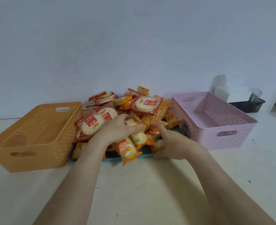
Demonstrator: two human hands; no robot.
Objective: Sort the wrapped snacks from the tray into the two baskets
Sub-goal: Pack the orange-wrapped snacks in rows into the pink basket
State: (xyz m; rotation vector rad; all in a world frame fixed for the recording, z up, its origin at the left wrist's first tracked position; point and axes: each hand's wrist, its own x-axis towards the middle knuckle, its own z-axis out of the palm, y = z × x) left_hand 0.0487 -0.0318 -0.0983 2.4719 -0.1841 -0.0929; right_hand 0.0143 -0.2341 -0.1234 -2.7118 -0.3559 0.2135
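Two bare forearms reached up from the bottom of the frame over a cream tabletop (142, 192). The left hand (117, 129) lay at centre frame with fingers spread and relaxed on the heap of wrapped snacks (142, 111), gripping nothing plainly. The right hand (171, 145), just right of it, had its index finger straight, touching a packet; whether its other fingers gripped anything could not be told through the blur.

The snacks, round rice crackers in red-edged clear wrappers and yellow bars in orange wrappers, were piled high on a flat teal plastic tray (112, 157). One yellow bar (127, 151) overhung the tray's near edge.

At left of frame, beside the tray, stood a rectangular orange perforated plastic basket (41, 159). A matching pink perforated basket (223, 137) stood at right. Both held no packets.

In the upper right, a dark shallow tray (247, 106) carried pale objects too blurred to name. A plain white wall (134, 46) filled the top of the frame.
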